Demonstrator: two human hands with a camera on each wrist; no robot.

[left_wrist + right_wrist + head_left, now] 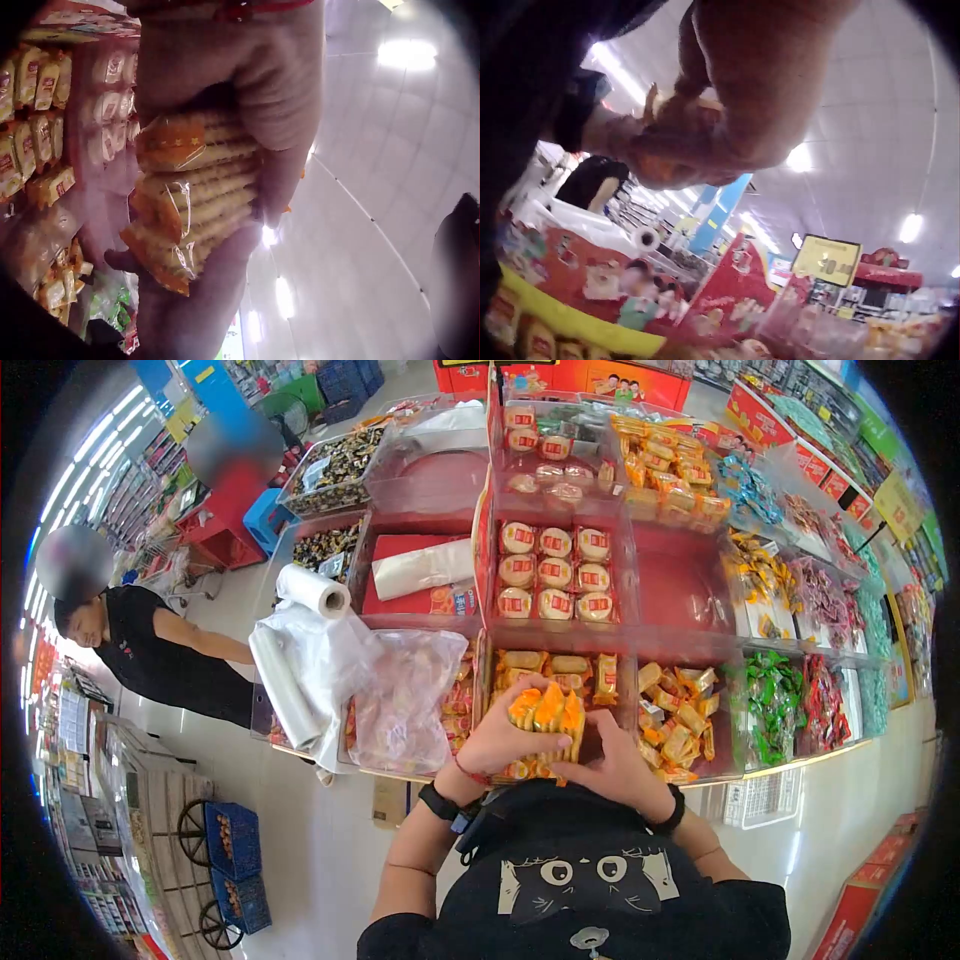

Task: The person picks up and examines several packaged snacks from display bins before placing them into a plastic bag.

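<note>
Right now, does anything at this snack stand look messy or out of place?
Mostly tidy. One oddity: loose plastic bags are heaped over the left bins, covering the snacks there. Both hands hold a stack of orange packets.

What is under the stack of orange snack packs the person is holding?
Below the orange snack packs held by both hands lies a display bin holding more wrapped snacks. The hands and packs cover the bin's front part.

Glossy plastic-wrapped snack packs (547, 712); clear plastic display bins (680, 585).
</note>
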